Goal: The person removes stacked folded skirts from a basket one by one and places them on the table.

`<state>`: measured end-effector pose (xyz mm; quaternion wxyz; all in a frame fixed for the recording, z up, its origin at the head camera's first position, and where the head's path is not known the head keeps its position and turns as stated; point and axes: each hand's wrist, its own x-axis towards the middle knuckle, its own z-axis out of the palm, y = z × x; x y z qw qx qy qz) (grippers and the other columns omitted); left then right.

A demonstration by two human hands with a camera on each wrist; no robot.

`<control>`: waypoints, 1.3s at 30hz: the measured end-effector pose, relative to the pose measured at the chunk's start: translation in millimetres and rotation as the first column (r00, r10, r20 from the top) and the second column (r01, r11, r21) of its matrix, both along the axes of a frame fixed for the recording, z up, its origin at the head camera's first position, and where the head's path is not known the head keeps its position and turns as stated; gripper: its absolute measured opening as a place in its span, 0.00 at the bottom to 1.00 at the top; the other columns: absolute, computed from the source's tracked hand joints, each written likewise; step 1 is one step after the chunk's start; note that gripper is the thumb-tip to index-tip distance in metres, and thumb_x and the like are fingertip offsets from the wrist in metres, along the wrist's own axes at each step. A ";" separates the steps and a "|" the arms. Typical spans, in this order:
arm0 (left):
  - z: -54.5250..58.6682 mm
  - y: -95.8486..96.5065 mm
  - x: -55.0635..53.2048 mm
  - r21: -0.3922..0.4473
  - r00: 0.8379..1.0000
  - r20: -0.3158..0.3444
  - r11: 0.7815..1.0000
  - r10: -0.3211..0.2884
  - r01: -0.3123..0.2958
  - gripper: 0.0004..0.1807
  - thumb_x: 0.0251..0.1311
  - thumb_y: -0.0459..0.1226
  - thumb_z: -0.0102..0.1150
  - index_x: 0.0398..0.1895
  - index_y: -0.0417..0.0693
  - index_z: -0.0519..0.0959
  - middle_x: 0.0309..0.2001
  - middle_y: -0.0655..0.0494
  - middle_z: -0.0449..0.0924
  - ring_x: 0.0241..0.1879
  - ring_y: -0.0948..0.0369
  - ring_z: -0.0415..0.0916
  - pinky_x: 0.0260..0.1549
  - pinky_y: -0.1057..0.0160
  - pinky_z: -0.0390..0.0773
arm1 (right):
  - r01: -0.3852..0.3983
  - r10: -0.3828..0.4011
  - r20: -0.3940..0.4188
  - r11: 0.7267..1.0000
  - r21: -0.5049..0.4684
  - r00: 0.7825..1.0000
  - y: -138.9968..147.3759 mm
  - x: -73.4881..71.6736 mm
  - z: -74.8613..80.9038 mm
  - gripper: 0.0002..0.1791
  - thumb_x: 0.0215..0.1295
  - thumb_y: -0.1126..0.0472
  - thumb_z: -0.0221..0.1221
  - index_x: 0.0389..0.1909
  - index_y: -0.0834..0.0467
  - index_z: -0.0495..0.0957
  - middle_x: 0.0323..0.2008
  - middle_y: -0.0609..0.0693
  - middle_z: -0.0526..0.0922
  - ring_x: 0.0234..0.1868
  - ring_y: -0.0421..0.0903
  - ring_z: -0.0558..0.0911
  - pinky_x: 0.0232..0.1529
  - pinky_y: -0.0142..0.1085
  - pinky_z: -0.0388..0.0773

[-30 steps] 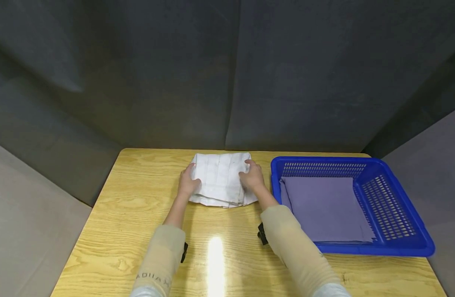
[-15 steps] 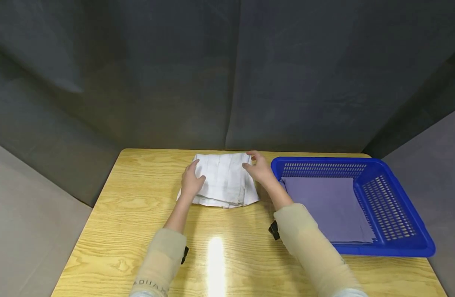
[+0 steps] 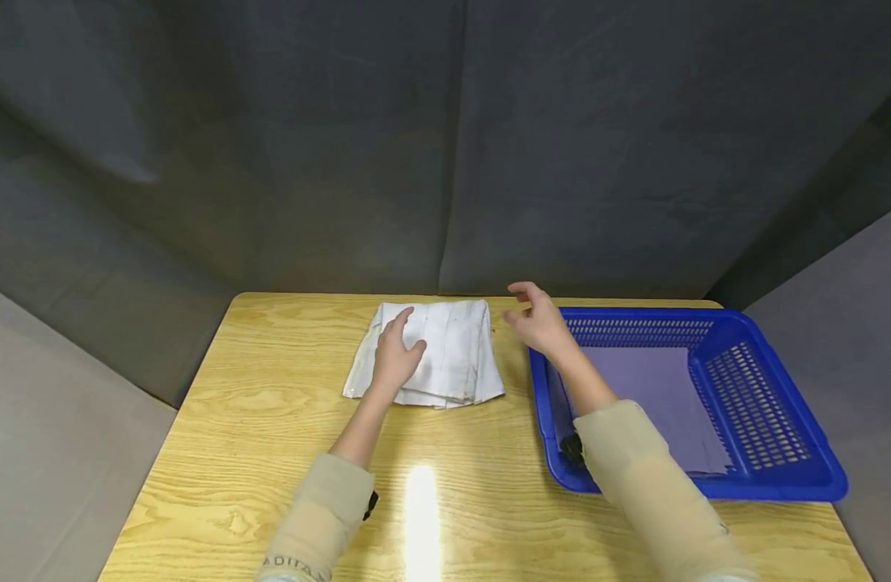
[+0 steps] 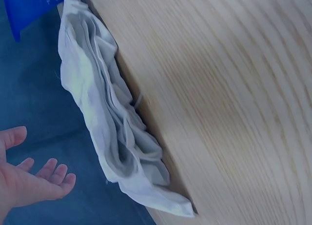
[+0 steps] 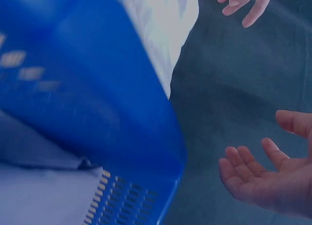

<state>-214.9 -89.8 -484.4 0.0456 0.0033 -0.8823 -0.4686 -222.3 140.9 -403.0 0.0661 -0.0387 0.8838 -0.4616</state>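
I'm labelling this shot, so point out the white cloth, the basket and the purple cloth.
White cloth (image 3: 451, 349), head view: upper layer.
Basket (image 3: 776, 488), head view: near rim.
Purple cloth (image 3: 656, 392), head view: its upper face.

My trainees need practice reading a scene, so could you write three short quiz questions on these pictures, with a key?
1. Fill in, from the head view: The blue basket holds a ____ cloth.
2. Multiple choice: Where does the white cloth lie? A: inside the basket; B: on the wooden table; C: under the basket.
3. True or false: The left hand and the right hand both hold nothing.

Key: 1. purple; 2. B; 3. true.
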 end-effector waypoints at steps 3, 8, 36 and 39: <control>1.7 7.2 3.4 0.007 1.000 -0.009 1.000 -0.021 0.021 0.32 0.53 0.31 0.57 0.65 0.48 0.63 0.62 0.44 0.64 0.59 0.45 0.62 0.54 0.45 0.66 | -0.016 0.016 -0.018 0.999 0.028 1.000 8.7 2.5 2.4 0.26 0.63 0.61 0.52 0.62 0.61 0.61 0.57 0.65 0.64 0.51 0.62 0.69 0.49 0.51 0.68; 5.6 17.9 9.2 0.040 0.998 -0.058 0.998 -0.040 0.042 0.31 0.53 0.31 0.57 0.63 0.46 0.64 0.59 0.43 0.66 0.59 0.45 0.62 0.55 0.46 0.65 | -0.028 0.033 -0.055 0.996 0.084 0.998 20.0 8.4 4.6 0.26 0.63 0.61 0.53 0.61 0.62 0.61 0.57 0.67 0.65 0.52 0.64 0.69 0.48 0.52 0.70; 23.6 80.8 30.5 -0.070 0.967 -0.194 0.986 -0.165 0.154 0.31 0.55 0.39 0.56 0.64 0.49 0.63 0.60 0.48 0.67 0.58 0.49 0.65 0.55 0.48 0.64 | 0.049 0.000 -0.255 0.982 0.184 0.967 82.8 49.4 4.0 0.25 0.58 0.67 0.56 0.57 0.68 0.64 0.50 0.71 0.68 0.47 0.66 0.71 0.46 0.57 0.68; 22.1 87.7 33.1 -0.088 0.960 -0.215 0.982 -0.182 0.166 0.30 0.55 0.40 0.56 0.64 0.49 0.63 0.59 0.48 0.68 0.58 0.50 0.65 0.56 0.49 0.64 | 0.056 -0.002 -0.262 0.979 0.197 0.965 91.1 53.6 2.9 0.25 0.59 0.66 0.56 0.57 0.68 0.64 0.49 0.71 0.68 0.46 0.66 0.70 0.44 0.58 0.68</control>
